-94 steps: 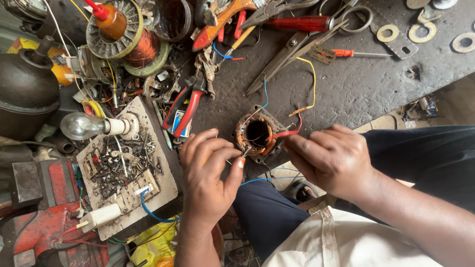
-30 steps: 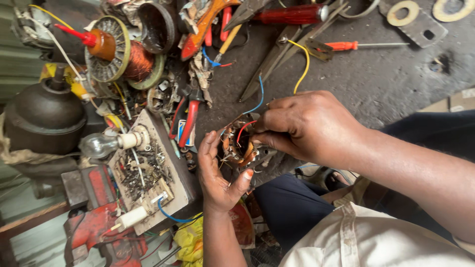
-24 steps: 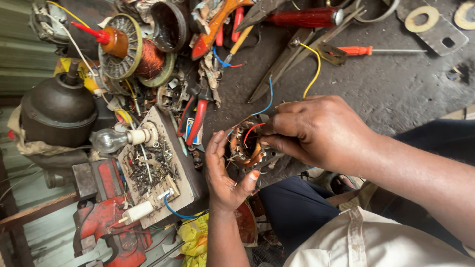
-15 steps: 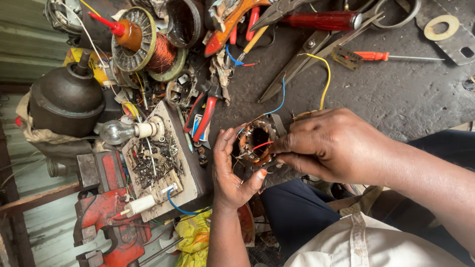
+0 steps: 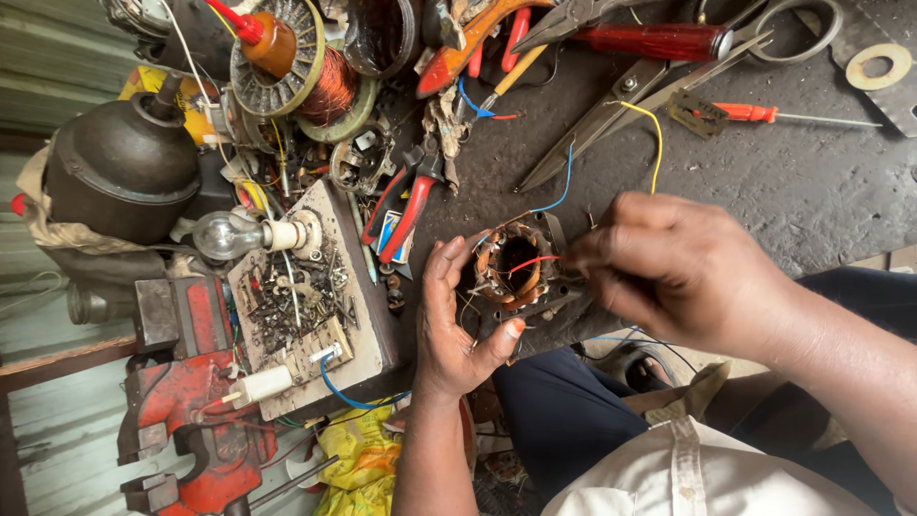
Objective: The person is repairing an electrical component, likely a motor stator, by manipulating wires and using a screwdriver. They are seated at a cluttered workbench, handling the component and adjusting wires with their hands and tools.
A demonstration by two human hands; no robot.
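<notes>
Two hands are working on one small round motor stator wound with copper wire [image 5: 516, 272], sitting at the near edge of the dark, grimy metal workbench [image 5: 812, 191]. The left hand [image 5: 458, 320] is cupping it, fingers spread around its side, thumb pressing below. The right hand [image 5: 678, 268] is pinching something at the stator's rim, apparently the thin red lead [image 5: 533, 260]; I cannot tell exactly. Blue and yellow wires [image 5: 611, 143] are trailing off toward the long steel scissors [image 5: 650, 96]. Red-handled pliers [image 5: 406, 210] are lying just beside. Pulling too hard could be snapping a fine winding, I'd judge.
</notes>
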